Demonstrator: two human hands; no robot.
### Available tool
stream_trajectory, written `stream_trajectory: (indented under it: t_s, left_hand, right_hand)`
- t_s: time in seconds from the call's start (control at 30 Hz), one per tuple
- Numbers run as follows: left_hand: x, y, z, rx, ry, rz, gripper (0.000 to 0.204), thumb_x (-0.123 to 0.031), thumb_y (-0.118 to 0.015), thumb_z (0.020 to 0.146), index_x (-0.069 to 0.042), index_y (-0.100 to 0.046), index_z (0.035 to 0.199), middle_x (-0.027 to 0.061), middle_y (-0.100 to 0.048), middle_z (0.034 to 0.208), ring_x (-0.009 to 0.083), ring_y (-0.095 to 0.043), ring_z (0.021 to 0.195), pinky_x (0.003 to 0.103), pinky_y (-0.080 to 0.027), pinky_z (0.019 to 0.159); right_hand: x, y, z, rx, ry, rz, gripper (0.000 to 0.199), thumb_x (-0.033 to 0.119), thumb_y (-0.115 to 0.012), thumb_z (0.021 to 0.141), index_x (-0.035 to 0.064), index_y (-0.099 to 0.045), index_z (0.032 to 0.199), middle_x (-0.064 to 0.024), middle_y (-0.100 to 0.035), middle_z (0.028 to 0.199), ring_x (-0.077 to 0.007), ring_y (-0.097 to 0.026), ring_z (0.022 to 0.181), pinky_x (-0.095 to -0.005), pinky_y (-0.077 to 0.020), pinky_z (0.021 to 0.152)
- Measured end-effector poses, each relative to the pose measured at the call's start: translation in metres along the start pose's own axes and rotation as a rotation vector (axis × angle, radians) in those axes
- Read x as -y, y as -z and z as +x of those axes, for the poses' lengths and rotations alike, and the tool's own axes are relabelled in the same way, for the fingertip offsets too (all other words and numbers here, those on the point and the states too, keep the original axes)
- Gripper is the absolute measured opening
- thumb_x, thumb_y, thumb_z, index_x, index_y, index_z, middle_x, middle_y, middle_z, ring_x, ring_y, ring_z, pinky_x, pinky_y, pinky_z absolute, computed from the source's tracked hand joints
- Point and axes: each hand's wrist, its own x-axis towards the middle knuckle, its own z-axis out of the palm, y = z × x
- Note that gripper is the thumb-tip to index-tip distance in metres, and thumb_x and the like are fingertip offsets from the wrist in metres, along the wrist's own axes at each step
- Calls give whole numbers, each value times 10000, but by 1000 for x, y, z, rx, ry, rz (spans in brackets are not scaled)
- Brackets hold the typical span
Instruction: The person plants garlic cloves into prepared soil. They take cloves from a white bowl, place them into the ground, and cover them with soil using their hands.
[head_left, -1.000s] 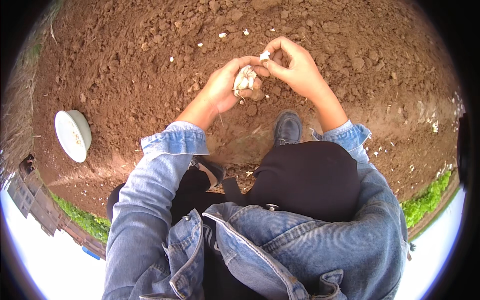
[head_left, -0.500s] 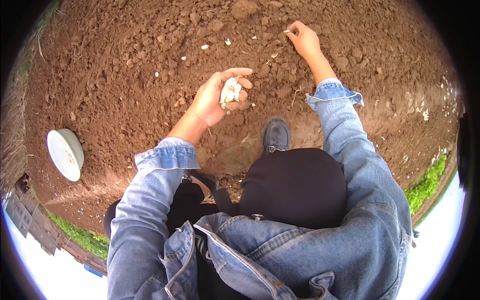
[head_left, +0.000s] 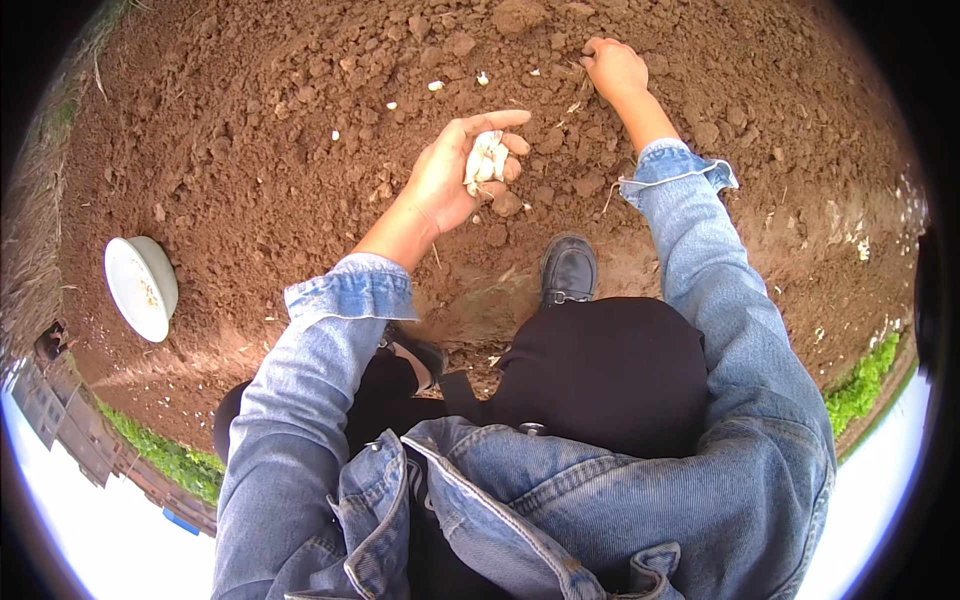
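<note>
My left hand [head_left: 462,172] is half curled, palm up, around several whitish garlic cloves [head_left: 487,160], its index finger stretched out. Farther off and to the right, my right hand [head_left: 616,70] reaches down to the brown soil with its fingers closed together. Its fingertips are against the ground, and whatever they pinch is hidden. Small white cloves lie spaced out in a curved row on the soil, among them one clove [head_left: 435,86] and another clove [head_left: 482,78] beyond my left hand.
A white bowl [head_left: 140,290] with small bits inside sits tilted on the soil at the left. My dark shoe [head_left: 568,270] stands on the ground below my hands. Clods [head_left: 520,15] cover the far soil. Green plants [head_left: 865,380] grow at the right edge.
My right hand has lowered to the soil; the small white clove at its fingertips no longer shows. My left hand still holds its cloves. The whole view has shifted slightly.
</note>
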Motion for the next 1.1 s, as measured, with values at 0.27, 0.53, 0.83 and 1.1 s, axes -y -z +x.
stream_trajectory:
  t_s: [0.27, 0.53, 0.83, 1.1]
  left_hand:
    - [-1, 0, 4, -60, 19, 75, 563, -545, -321, 1017, -56, -553, 1172, 44, -624, 864, 113, -598, 667, 217, -412, 455]
    - [6, 2, 6, -52, 30, 98, 453, -448, -361, 1034, -60, -586, 1100, 52, -619, 854, 112, -601, 664, 194, -394, 421]
    - [8, 19, 8, 12, 38, 107, 433, -320, -369, 1029, -6, -581, 1238, 56, -653, 953, 100, -606, 732, 172, -385, 437]
    - [14, 17, 9, -4, 84, 122, 469, -350, -343, 1024, -13, -576, 1253, 47, -656, 954, 94, -604, 724, 165, -395, 443]
  right_hand:
    - [108, 122, -95, 116, 466, 904, 227, 184, -704, 810, 86, -710, 1014, -59, -638, 939, -241, -630, 892, -384, -510, 801]
    - [98, 127, -110, 133, 288, 952, 181, 177, -682, 843, 57, -634, 970, -34, -629, 823, -130, -599, 721, -296, -496, 649]
    - [26, 16, -190, 233, 138, 502, 125, 54, -661, 810, 48, -601, 919, -120, -624, 899, -318, -621, 852, -432, -500, 754]
    - [24, -46, -196, 73, 381, 130, 70, 112, -630, 783, 119, -622, 852, -53, -585, 879, -258, -571, 911, -383, -463, 810]
